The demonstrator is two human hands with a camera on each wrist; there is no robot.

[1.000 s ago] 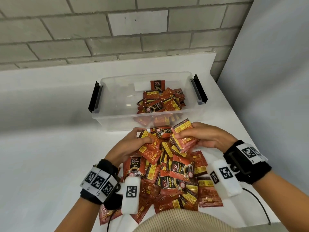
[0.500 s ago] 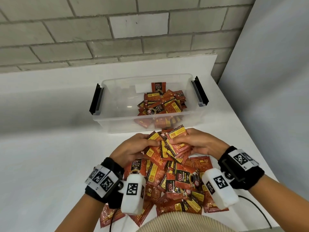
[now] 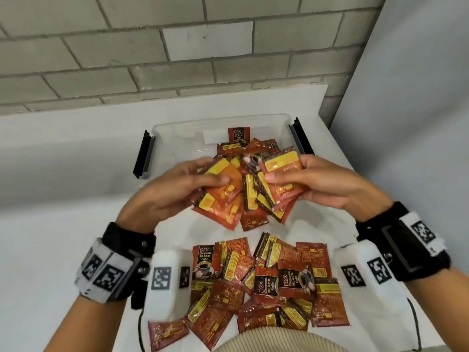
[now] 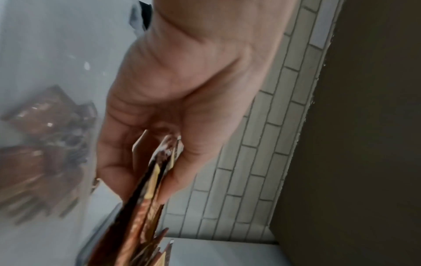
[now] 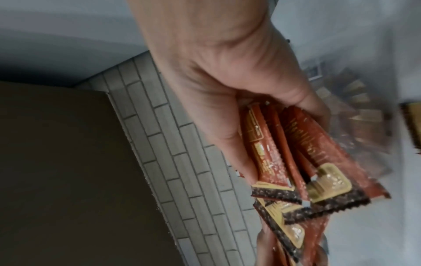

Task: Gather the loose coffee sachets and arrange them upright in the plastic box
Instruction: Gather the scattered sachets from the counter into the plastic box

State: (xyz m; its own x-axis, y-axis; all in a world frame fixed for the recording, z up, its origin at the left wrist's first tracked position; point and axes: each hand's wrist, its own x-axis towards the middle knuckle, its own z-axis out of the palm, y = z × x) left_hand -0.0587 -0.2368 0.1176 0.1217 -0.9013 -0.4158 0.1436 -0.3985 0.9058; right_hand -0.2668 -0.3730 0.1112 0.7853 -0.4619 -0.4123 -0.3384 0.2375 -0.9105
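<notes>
The left hand [image 3: 175, 191] and the right hand [image 3: 322, 184] each pinch a bunch of sachets [image 3: 243, 196], lifted just before the box [image 3: 177, 130]; inside it sachets lie mostly jumbled, one upright; a big pile [image 3: 266, 283] waits on the bench [image 3: 63, 237] nearer the person; I judge much work remains.

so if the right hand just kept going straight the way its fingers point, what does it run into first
Most likely the left hand. The right hand points leftward across the bunch of sachets both hands grip, so beyond that shared bunch the opposite fingers come next. Depth between them is hard to judge.
</notes>
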